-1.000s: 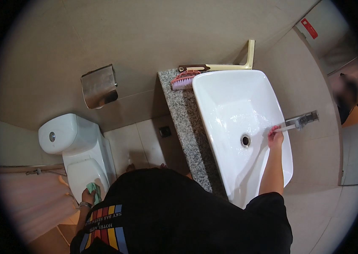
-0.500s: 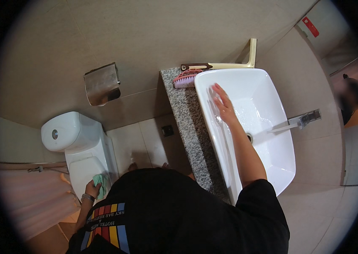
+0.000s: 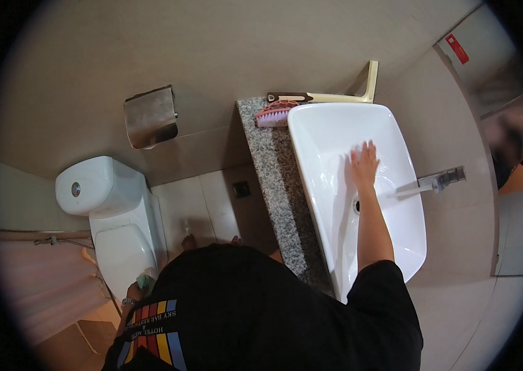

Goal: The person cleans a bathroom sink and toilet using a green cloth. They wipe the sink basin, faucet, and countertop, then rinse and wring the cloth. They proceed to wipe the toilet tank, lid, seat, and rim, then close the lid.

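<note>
The person's right hand (image 3: 365,166) is inside the white sink (image 3: 329,123), its fingers spread and grasping nothing, with basin room between fingertips and far rim. Well left of the sink, past the granite counter's (image 3: 266,154) edge, the left hand (image 3: 132,291) grips a partly hidden green cloth (image 3: 143,282). A brush (image 3: 272,117) crowds the sink's far-left corner; the faucet (image 3: 446,179) overhangs its right rim.

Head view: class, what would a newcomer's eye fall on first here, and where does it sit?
The big white sink right of centre stands out most, with the right hand over its basin, fingers spread. The white toilet at the left comes second, beside the left hand holding a green cloth.
</note>
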Action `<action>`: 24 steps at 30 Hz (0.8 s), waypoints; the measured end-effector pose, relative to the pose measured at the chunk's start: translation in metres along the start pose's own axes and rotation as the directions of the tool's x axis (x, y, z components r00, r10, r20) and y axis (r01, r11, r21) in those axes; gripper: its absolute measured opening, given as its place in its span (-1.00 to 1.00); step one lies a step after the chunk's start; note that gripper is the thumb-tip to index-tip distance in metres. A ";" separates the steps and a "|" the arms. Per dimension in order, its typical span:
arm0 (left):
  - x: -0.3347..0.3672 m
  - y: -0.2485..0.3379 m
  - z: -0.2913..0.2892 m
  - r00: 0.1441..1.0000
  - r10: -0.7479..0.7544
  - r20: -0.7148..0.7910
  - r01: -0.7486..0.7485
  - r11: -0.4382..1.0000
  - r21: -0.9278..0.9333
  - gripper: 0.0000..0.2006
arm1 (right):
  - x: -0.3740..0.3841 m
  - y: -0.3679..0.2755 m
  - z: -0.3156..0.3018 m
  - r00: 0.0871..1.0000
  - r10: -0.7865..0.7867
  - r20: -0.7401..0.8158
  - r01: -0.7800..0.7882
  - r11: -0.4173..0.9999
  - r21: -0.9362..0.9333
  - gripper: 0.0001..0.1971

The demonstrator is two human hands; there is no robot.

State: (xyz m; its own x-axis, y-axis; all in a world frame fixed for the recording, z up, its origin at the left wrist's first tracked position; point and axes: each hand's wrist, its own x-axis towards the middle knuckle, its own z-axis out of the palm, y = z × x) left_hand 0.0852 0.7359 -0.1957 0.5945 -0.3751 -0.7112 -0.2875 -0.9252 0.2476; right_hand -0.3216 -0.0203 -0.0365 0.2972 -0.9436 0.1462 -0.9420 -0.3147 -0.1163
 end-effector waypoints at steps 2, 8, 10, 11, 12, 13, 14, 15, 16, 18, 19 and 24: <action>0.000 -0.004 -0.004 1.000 -0.008 0.014 0.009 0.999 -0.046 -0.62 | 0.014 -0.012 0.003 0.998 -0.040 0.053 0.039 0.999 0.015 -0.29; 0.000 0.065 -0.060 0.994 0.077 -0.082 -0.100 0.938 -0.331 -0.71 | 0.000 0.004 -0.006 0.968 0.129 0.217 -0.103 0.987 -0.126 -0.27; 0.001 0.082 -0.065 0.984 0.107 -0.139 -0.159 0.883 -0.442 -0.72 | -0.021 0.011 -0.011 0.973 0.106 0.204 -0.079 0.988 -0.135 -0.32; 0.008 0.075 -0.058 0.987 0.104 -0.119 -0.150 0.852 -0.502 -0.73 | -0.035 0.023 -0.008 0.987 0.057 0.153 -0.043 0.995 -0.092 -0.36; 0.021 0.064 -0.045 0.990 0.101 -0.098 -0.139 0.818 -0.558 -0.75 | -0.047 0.041 -0.002 0.995 0.010 0.098 -0.005 0.999 -0.050 -0.41; 0.028 0.057 -0.037 0.992 0.101 -0.072 -0.124 0.781 -0.612 -0.76 | -0.058 0.058 -0.001 0.998 -0.033 0.045 0.033 0.999 -0.015 -0.45; 0.024 0.062 -0.034 0.996 0.067 -0.054 -0.086 0.811 -0.579 -0.78 | -0.063 0.070 -0.005 0.997 0.036 0.070 -0.045 0.992 0.121 -0.50; 0.024 0.060 -0.026 0.985 0.148 -0.091 -0.173 0.790 -0.588 -0.79 | -0.066 0.082 -0.011 0.989 0.101 0.103 -0.124 0.960 0.253 -0.55; 0.024 0.060 -0.021 0.987 0.146 -0.070 -0.158 0.776 -0.610 -0.78 | -0.068 0.099 -0.018 0.976 0.163 0.144 -0.206 0.904 0.375 -0.59; 0.017 0.066 -0.019 0.990 0.136 -0.024 -0.122 0.777 -0.618 -0.78 | -0.059 0.110 -0.035 0.797 0.530 0.289 -0.450 0.202 0.870 -0.76; 0.011 0.077 -0.026 0.991 0.132 -0.002 -0.107 0.789 -0.605 -0.77 | -0.056 0.129 -0.043 0.823 0.450 0.346 -0.281 -0.207 0.937 -0.77; 0.015 0.099 -0.056 0.991 0.131 0.002 -0.121 0.922 -0.368 -0.78 | -0.028 0.185 -0.070 0.844 0.368 0.389 -0.077 -0.635 0.768 -0.76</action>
State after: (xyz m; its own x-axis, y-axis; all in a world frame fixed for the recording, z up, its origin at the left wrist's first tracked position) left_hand 0.1074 0.6354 -0.1449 0.5500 -0.4930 -0.6742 -0.0610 -0.8288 0.5563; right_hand -0.5149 -0.0445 0.0068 -0.0349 -0.9527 -0.3018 0.6953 0.1938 -0.6921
